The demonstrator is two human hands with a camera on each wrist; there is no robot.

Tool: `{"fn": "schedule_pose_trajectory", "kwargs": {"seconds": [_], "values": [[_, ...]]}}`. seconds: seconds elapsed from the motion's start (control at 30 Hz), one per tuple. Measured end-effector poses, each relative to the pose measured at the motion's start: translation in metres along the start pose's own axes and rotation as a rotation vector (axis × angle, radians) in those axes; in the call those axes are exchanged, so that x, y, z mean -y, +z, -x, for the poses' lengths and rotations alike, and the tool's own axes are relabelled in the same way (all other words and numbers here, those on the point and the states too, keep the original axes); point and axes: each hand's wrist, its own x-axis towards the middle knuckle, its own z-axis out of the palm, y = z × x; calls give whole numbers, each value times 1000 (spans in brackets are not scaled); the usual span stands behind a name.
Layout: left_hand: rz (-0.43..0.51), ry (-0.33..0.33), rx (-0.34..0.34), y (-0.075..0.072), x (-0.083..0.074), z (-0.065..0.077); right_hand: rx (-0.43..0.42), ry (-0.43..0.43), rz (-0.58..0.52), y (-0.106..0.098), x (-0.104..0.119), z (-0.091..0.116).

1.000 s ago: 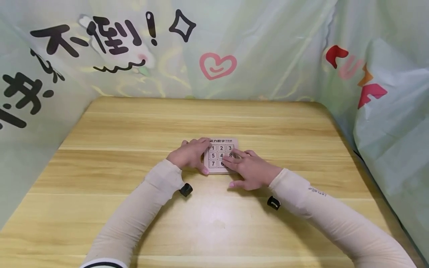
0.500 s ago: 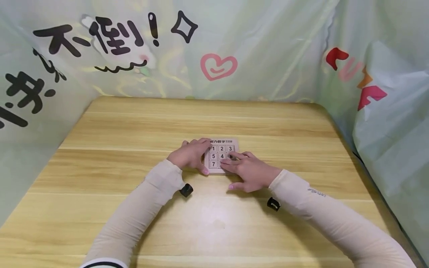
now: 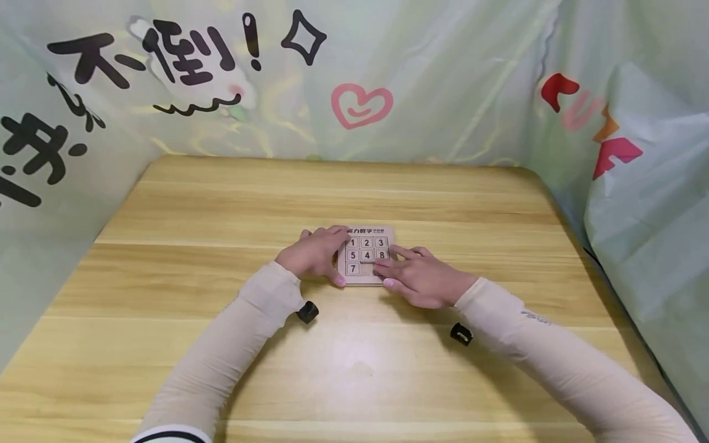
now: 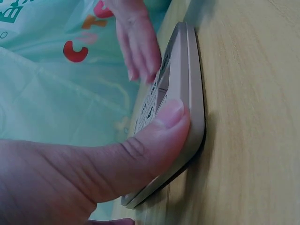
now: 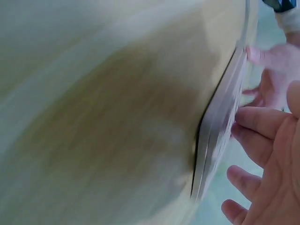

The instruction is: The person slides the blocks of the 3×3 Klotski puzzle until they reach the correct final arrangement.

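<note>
A pale pink number slide puzzle (image 3: 362,282) lies flat on the table, with 1, 2, 3 in its top row and 5, 4, 8 in the middle. Below these, the 7 tile (image 3: 352,269) sits at left, beside a bare slot; the bottom right corner is hidden under fingers. My left hand (image 3: 312,253) grips the puzzle's left side, and in the left wrist view its thumb (image 4: 154,133) presses the near rim. Over the lower right part, my right hand (image 3: 423,280) rests its extended fingertips on the puzzle face, its fingers (image 5: 255,119) spread in the right wrist view.
The wooden table (image 3: 354,369) spreads wide around the puzzle. A printed cloth (image 3: 443,80) hangs behind it and along both sides. Black wrist cameras (image 3: 307,312) sit under both sleeves.
My right hand has shifted to the right over the puzzle's bottom row, its thumb drawn up toward the near edge. The bottom middle slot now shows bare. The left hand has stayed put.
</note>
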Motion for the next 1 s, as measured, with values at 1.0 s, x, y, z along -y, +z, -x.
{"fn": "schedule_pose_trajectory", "kwargs": {"seconds": [1.0], "values": [[15, 4, -4, 1, 1, 0, 89, -10, 21, 2, 12, -31]]}}
